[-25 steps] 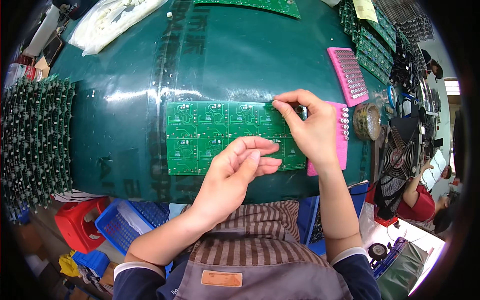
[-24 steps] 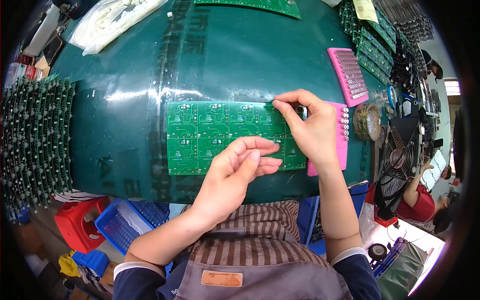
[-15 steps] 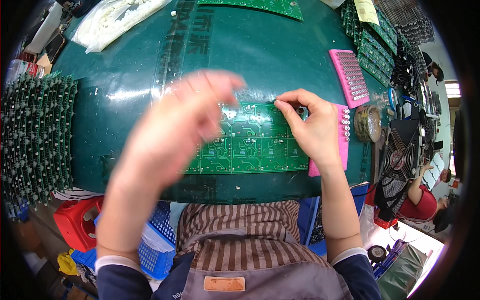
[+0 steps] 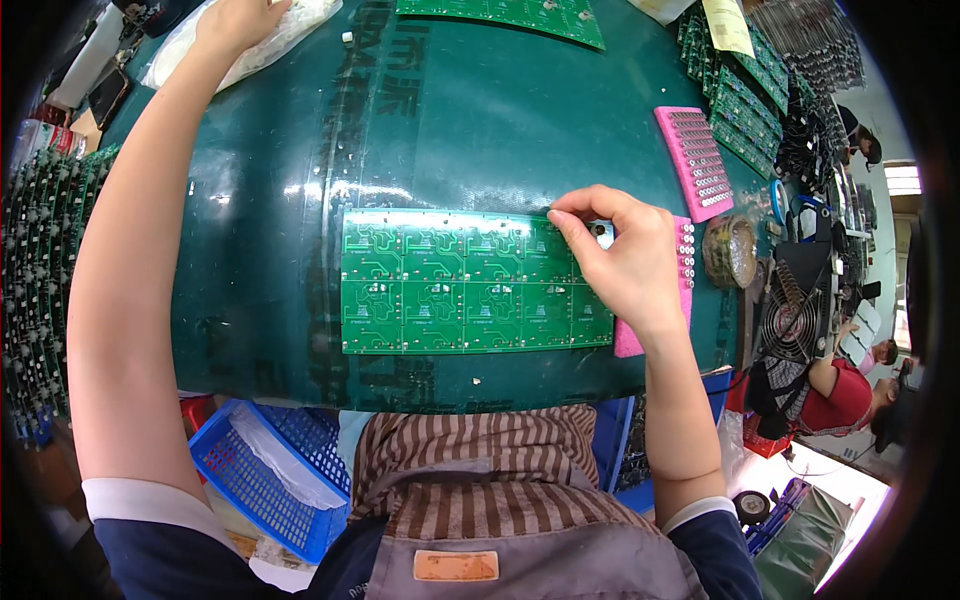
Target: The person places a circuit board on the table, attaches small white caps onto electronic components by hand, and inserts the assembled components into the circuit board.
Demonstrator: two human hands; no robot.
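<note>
Clear plastic bag [image 4: 240, 45] with white contents at far left of the table, left hand [image 4: 235, 20] resting on it. Pale yellow paper slip [image 4: 728, 25], printed, lies on the green boards at far right top. Clear plastic liner [image 4: 285, 470] sits in the blue basket below the table edge. No screens visible.

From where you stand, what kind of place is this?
Likely an electronics assembly workshop: a green circuit board panel lies on the green worktable, with racks of populated boards and pink component trays nearby.
</note>
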